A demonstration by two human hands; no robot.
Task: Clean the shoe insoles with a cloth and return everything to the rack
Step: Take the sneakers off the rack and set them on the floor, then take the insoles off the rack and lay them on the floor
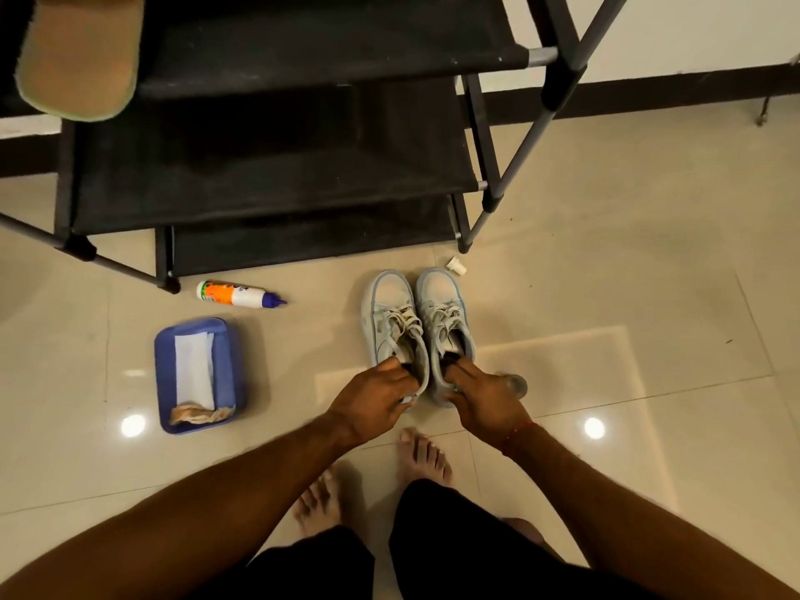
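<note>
Hands are curled round the heels: the left shoe (387, 322) is gripped by the left hand (372, 394), the right shoe (446, 316) by the right hand (482, 400). Both shoes are stood on the floor (606, 253) before the rack (281, 166); a cloth (192, 370) is laid in a tray (163, 374) leftward.

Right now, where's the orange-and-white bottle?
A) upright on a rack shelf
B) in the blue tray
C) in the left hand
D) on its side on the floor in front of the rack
D: the bottle lies on its side on the floor before the rack, outside the blue tray; the left hand and right hand each grip a shoe.
</note>
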